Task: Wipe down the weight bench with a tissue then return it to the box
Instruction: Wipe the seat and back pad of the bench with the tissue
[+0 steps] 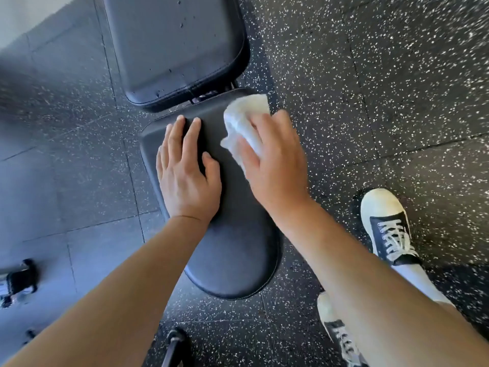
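Left hand (186,170) spread flat, fingers straight, pressing on the left side of the seat pad (230,250); right hand (275,160) bearing down on a crumpled white tissue (244,123) at the pad's far right corner, fingers laid over it and seemingly bunching it, though blur hides the exact hold. Weight bench (169,43) running away from the viewer, back pad far, seat pad near, with a narrow gap between the two. Possible trouble: thin tissue tearing or shedding bits under hard pressure, a corner snagging in that gap or on the frame (209,98) showing there, or the wad sliding off the right edge onto the speckled floor (383,75). Droplets or specks dotted over the far pad, probably not yet wiped. Tissue box nowhere in view, so the return needs a look elsewhere. Around: two dark-and-white sneakers (386,226) near right, a black object (19,283) near left, a dark bar end (174,340) at the near edge. Nothing blocking the pads themselves.
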Demonstrator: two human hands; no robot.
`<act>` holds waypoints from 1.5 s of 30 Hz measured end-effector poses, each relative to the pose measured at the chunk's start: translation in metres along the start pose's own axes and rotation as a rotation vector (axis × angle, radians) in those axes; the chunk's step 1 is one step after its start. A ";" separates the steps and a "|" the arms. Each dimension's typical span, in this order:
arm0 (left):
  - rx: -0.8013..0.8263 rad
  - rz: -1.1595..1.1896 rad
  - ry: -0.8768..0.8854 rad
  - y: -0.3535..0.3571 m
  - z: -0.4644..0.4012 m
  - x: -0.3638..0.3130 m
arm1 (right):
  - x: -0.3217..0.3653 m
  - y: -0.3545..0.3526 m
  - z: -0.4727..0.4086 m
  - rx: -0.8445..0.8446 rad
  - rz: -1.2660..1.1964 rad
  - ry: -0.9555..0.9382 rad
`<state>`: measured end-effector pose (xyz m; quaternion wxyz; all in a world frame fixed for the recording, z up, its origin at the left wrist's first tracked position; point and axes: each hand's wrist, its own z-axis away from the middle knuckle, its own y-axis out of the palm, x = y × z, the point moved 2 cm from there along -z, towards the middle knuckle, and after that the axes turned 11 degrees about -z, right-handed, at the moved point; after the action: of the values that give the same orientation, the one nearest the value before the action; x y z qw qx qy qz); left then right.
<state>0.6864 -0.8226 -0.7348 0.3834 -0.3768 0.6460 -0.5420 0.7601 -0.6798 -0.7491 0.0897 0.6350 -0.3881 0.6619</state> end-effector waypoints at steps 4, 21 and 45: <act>0.020 0.008 -0.017 -0.002 0.000 -0.001 | 0.005 0.015 -0.081 0.063 0.152 -0.055; 0.030 -0.036 -0.036 0.008 0.001 0.008 | -0.001 -0.006 -0.048 0.415 0.107 -0.401; 0.165 0.007 -0.358 -0.025 -0.056 -0.003 | 0.066 0.002 -0.183 0.895 0.386 -0.440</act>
<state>0.6390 -0.7999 -0.7035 0.5235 -0.4322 0.5221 -0.5163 0.6063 -0.5911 -0.6700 -0.3969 0.6521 -0.1870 0.6183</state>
